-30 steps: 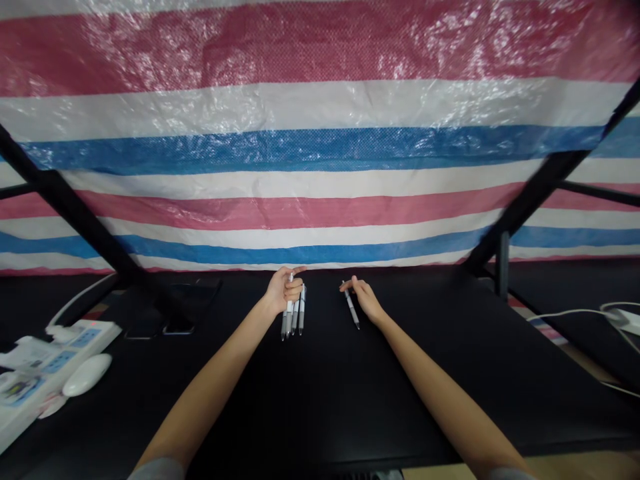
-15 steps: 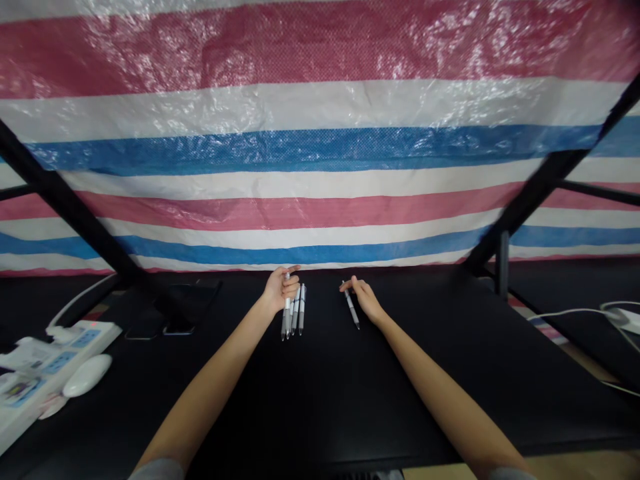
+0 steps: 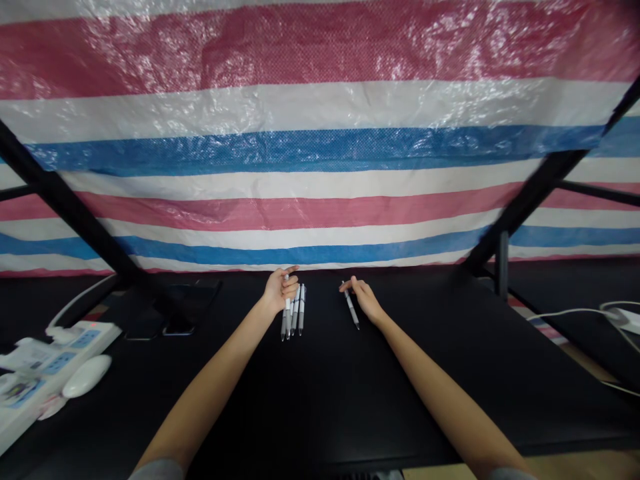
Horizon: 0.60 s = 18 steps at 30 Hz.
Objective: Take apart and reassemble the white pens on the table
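Note:
Several white-and-grey click pens point(image 3: 301, 312) lie side by side on the black tabletop point(image 3: 320, 400), tips toward me. My left hand point(image 3: 281, 289) is at the left of this row, its fingers closed around the upper part of one pen point(image 3: 287, 319), with the index finger stretched out to the right. A short gap to the right, my right hand point(image 3: 365, 297) has its thumb and fingers closed at the top end of a separate pen point(image 3: 352, 311). That pen slants, its tip toward me and slightly right.
On the left are a white power strip point(image 3: 60, 363) with plugs, a white computer mouse point(image 3: 87, 375) and dark phones point(image 3: 179, 328). Black frame bars point(image 3: 85, 220) rise at both sides. A striped plastic sheet point(image 3: 320, 213) hangs behind. White cables point(image 3: 565, 312) run at the right.

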Each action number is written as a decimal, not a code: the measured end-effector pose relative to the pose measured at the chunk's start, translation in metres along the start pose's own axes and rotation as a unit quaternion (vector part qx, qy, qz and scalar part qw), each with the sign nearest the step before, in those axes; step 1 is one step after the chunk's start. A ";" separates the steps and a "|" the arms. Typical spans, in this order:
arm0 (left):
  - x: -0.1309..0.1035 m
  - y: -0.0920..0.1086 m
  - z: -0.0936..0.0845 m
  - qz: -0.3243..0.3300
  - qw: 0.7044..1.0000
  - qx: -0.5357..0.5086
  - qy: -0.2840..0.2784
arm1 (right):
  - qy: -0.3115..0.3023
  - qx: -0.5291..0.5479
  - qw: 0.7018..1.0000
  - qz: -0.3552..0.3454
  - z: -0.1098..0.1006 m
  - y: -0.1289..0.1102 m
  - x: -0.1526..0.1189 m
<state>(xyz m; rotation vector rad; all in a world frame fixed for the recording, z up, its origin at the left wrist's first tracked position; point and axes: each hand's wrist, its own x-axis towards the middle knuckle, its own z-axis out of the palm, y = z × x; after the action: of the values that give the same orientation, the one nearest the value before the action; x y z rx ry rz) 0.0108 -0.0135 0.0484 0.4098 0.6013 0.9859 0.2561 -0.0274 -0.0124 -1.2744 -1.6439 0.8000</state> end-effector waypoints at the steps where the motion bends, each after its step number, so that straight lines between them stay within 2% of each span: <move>1: 0.000 0.000 0.000 0.003 1.000 0.004 0.004 | 0.000 0.000 1.000 0.001 0.000 0.000 0.000; 6: 0.003 -0.007 0.005 0.028 0.998 0.037 0.031 | 0.003 -0.004 1.000 0.001 0.000 -0.001 0.000; 12: 0.007 -0.028 0.009 0.092 0.985 0.140 0.036 | -0.001 -0.010 1.000 -0.007 -0.001 -0.004 0.000; 15: 0.010 -0.038 0.005 0.141 0.966 0.210 0.050 | -0.002 -0.012 1.000 -0.005 -0.001 -0.004 0.000; 18: 0.012 -0.043 -0.003 0.218 0.923 0.316 0.021 | -0.001 -0.012 1.000 -0.004 0.000 -0.003 0.000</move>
<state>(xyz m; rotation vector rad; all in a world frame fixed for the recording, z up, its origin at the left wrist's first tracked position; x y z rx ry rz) 0.0417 -0.0244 0.0180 1.1367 0.8906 1.2131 0.2553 -0.0277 -0.0099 -1.2824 -1.6649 0.7792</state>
